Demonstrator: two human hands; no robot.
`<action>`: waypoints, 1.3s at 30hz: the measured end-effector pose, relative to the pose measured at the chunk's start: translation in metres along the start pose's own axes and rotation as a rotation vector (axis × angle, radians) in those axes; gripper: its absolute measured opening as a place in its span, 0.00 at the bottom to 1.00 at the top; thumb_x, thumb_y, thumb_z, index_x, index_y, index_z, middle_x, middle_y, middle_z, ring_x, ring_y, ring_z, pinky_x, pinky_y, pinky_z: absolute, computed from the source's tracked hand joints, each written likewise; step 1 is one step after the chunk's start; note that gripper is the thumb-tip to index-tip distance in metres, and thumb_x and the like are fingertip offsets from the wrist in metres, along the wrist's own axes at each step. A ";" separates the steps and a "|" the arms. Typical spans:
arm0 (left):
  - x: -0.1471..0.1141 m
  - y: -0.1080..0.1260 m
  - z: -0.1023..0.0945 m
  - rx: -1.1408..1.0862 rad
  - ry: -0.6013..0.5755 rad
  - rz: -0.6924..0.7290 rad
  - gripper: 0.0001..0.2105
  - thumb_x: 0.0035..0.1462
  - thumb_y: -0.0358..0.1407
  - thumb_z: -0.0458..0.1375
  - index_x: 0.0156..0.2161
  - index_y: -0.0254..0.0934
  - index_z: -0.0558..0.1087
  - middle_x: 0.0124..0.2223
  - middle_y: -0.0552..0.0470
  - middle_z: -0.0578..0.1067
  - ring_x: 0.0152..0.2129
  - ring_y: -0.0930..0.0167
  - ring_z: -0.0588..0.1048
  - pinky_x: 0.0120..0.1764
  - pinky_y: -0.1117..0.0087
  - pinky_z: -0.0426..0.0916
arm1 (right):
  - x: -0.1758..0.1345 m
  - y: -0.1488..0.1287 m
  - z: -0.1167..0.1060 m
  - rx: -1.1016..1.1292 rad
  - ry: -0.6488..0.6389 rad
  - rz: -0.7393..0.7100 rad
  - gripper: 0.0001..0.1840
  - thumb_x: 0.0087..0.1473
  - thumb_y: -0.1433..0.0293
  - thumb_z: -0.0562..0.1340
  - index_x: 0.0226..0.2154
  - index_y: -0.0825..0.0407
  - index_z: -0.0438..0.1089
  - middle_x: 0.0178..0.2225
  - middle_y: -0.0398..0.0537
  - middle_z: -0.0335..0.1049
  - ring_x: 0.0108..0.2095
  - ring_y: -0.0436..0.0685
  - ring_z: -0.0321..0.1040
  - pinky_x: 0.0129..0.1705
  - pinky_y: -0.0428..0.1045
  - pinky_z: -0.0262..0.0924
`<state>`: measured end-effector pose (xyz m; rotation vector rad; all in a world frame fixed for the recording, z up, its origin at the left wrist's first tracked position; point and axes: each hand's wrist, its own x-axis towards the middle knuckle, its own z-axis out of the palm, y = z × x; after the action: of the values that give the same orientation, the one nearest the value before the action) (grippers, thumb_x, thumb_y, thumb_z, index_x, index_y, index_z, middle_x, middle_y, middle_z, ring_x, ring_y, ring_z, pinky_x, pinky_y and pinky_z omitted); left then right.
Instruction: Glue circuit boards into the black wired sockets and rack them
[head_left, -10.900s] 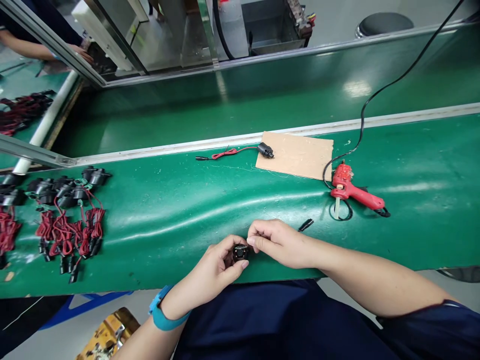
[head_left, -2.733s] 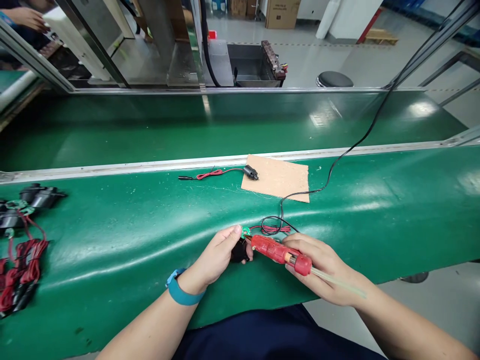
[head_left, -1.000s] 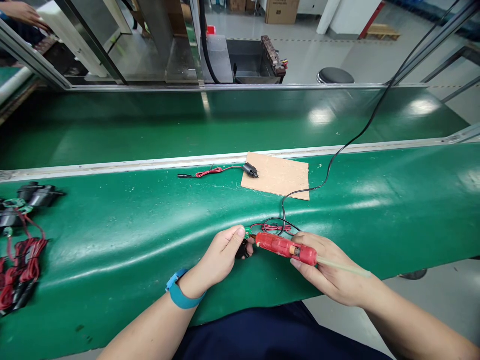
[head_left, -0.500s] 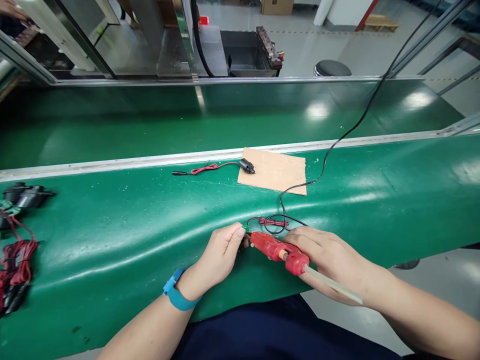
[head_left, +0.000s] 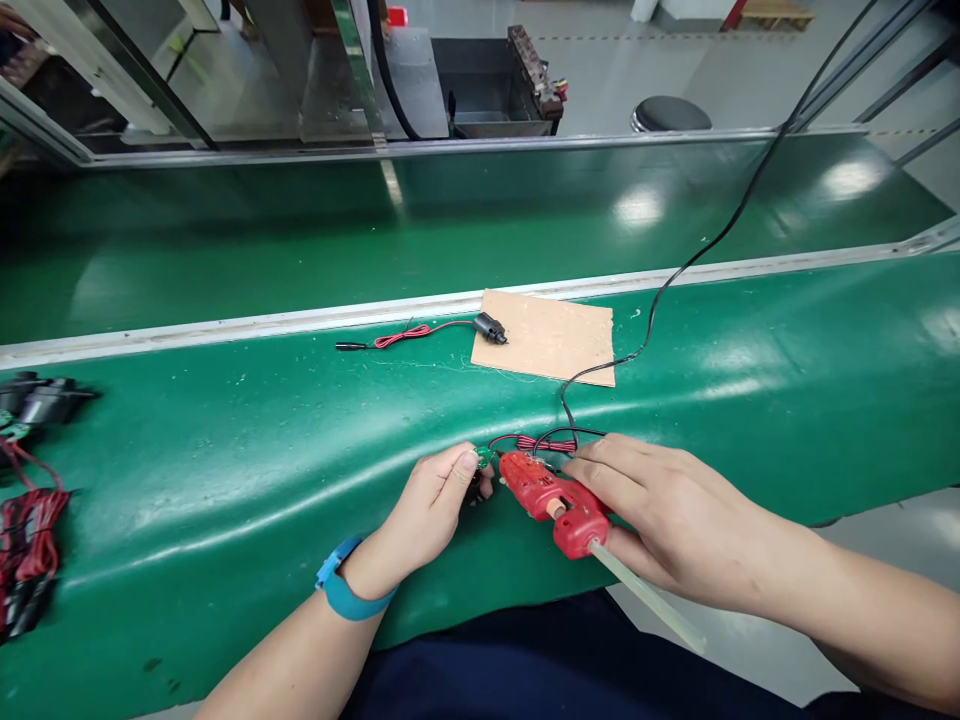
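Note:
My right hand (head_left: 660, 505) is wrapped round a red hot glue gun (head_left: 536, 485). A pale glue stick (head_left: 649, 598) sticks out of its back end. The gun's nozzle points left, close to a small green circuit board (head_left: 483, 457). My left hand (head_left: 435, 500) pinches a small black part with this board on it; the fingers hide most of the part. From the board a red and black wire runs to a tied bundle (head_left: 547, 444) lying on the green mat (head_left: 247, 480). Whether nozzle and board touch, I cannot tell.
A piece of brown board (head_left: 559, 330) lies ahead, with a black cylindrical part (head_left: 490, 328) and its red wire (head_left: 405, 336) on its left edge. The black cord (head_left: 679, 270) runs up to the right. Several wired black parts (head_left: 45, 400) lie at far left.
The glue gun has tilted, its back end swinging slightly left and down. A gap now shows between its nozzle and my left fingers, and more of the green board is visible.

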<state>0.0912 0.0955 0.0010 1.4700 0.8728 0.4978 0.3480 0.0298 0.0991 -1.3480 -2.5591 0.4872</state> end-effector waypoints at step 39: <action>-0.064 0.025 0.001 0.172 -0.101 -0.217 0.14 0.68 0.39 0.58 0.56 0.45 0.66 0.50 0.48 0.76 0.46 0.65 0.74 0.49 0.63 0.68 | 0.046 0.010 0.059 0.907 -0.032 0.071 0.10 0.63 0.73 0.63 0.35 0.50 0.81 0.32 0.43 0.75 0.32 0.50 0.71 0.38 0.47 0.64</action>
<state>0.0579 0.0478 0.0383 1.5197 0.9998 0.1890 0.3105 0.0616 0.0416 -1.0544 -1.8634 1.4488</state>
